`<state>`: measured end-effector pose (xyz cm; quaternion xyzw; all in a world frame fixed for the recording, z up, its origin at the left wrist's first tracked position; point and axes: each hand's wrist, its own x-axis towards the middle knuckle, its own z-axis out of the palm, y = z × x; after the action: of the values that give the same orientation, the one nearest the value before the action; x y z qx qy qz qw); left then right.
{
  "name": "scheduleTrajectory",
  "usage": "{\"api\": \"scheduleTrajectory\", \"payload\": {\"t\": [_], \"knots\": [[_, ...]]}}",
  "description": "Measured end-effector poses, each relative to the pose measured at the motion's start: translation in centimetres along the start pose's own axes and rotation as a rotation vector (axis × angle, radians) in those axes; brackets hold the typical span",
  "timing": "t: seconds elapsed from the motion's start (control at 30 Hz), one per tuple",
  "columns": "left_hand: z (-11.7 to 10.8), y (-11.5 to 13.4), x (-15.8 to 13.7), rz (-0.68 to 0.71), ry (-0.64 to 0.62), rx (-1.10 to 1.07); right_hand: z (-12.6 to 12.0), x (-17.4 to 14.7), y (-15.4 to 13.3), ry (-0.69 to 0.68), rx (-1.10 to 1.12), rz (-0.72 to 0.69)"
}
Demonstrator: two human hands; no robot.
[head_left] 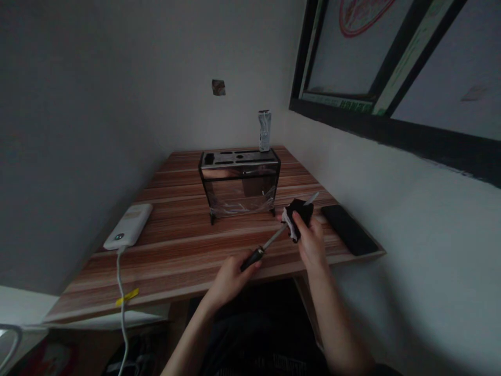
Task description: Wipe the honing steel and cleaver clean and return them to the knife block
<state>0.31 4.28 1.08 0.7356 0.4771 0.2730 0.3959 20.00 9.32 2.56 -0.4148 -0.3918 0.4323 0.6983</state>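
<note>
A narrow-bladed knife slants across the front of the table, its tip up and to the right. My left hand is closed around its dark handle. In my right hand is a black cloth with a whitish edge, folded around the blade and pinched there. The tip sticks out beyond the cloth, while the blade's middle is hidden in it. Just behind stands a knife block with a slotted dark top and clear sides, partly wrapped in loose plastic film.
A white power bank with a white cable lies at the left. At the right edge rests a black phone. A small upright packet is at the block's back right. The wood-grain table meets walls on both sides.
</note>
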Motion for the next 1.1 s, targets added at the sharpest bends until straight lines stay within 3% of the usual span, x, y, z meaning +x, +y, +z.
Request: {"api": "scheduleTrajectory", "payload": {"t": [0.23,0.5,0.83,1.0,1.1], "knots": [[0.0,-0.1,-0.1,0.012,-0.026,0.025,-1.6,3.1,-1.5,0.125,0.099,-0.157],[-0.1,-0.5,-0.2,0.016,-0.028,0.043,-0.9,2.8,-1.2,0.168,0.198,-0.139],[0.0,-0.4,-0.1,-0.029,0.022,-0.023,2.1,-2.1,2.3,-0.079,0.026,0.049],[0.0,-0.7,0.0,0.004,0.066,-0.05,2.8,-4.4,2.7,-0.334,0.02,0.214],[0.1,-0.8,0.0,0.02,0.054,-0.049,3.0,-4.9,2.6,-0.32,0.053,0.265]]}}
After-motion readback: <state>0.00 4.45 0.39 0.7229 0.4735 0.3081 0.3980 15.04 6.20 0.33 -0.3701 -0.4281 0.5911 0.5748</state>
